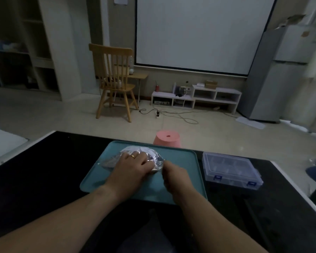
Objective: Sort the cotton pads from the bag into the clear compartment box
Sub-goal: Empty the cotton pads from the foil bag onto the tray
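Observation:
A clear plastic bag of white cotton pads (135,150) lies on a teal tray (182,157) on the black table. My left hand (130,166), with a gold ring, rests on top of the bag, its fingers curled over the bag's right end. My right hand (173,177) is at that same right end, fingertips pinching the bag's edge. The clear compartment box (230,168) stands to the right of the tray, lid closed, with blue latches facing me. The pads under my left hand are hidden.
The black table (44,170) reaches left of the tray and ends in a white edge at the right. A pink stool (167,139) stands on the floor just beyond the table. A wooden chair (115,79) and low white shelves (197,97) are farther back.

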Demonstrator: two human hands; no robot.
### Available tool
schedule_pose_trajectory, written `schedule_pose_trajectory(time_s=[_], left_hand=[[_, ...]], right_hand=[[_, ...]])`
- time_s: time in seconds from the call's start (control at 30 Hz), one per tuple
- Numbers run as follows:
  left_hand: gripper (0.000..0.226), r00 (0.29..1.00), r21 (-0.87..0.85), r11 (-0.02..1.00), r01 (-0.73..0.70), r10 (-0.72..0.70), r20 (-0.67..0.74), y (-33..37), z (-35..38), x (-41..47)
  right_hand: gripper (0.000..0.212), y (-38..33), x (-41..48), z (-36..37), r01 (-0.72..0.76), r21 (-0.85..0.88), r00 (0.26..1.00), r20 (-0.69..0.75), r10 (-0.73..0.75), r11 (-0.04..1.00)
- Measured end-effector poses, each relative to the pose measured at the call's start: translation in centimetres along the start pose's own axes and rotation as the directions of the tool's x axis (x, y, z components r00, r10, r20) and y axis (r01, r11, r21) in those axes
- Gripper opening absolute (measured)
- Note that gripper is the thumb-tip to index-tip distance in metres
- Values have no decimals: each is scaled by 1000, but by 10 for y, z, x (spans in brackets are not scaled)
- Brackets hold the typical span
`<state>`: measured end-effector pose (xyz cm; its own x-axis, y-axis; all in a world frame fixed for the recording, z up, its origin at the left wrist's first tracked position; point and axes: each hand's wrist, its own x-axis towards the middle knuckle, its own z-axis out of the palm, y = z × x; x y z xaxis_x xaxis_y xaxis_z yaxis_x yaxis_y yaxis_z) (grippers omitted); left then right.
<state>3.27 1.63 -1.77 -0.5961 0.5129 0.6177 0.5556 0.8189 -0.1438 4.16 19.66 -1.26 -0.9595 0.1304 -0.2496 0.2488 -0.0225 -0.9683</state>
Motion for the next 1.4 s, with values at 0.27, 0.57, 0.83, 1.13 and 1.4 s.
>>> schedule_pose_trajectory(time_s=[0.27,0.57,0.83,1.13,1.4], left_hand=[[24,986,126,978,164,-167,12,-23,-25,-54],[36,883,-31,887,460,-453,125,-11,-33,-70],[16,656,-396,546,739,-716,237,25,-18,-40],[22,731,-175,726,665,-585,350,0,-19,-87],[16,695,-81,776,626,-508,509,6,-39,-104]], right_hand=[[24,-5,-1,-43,-32,3,981,-191,33,999],[16,0,-3,-51,38,-5,987,-157,-38,999],[23,13,-11,-39,80,-117,992,112,-67,990],[25,46,-23,-38,323,-858,941,244,-235,400],[29,45,-60,-37,277,-910,956,228,-185,308]])
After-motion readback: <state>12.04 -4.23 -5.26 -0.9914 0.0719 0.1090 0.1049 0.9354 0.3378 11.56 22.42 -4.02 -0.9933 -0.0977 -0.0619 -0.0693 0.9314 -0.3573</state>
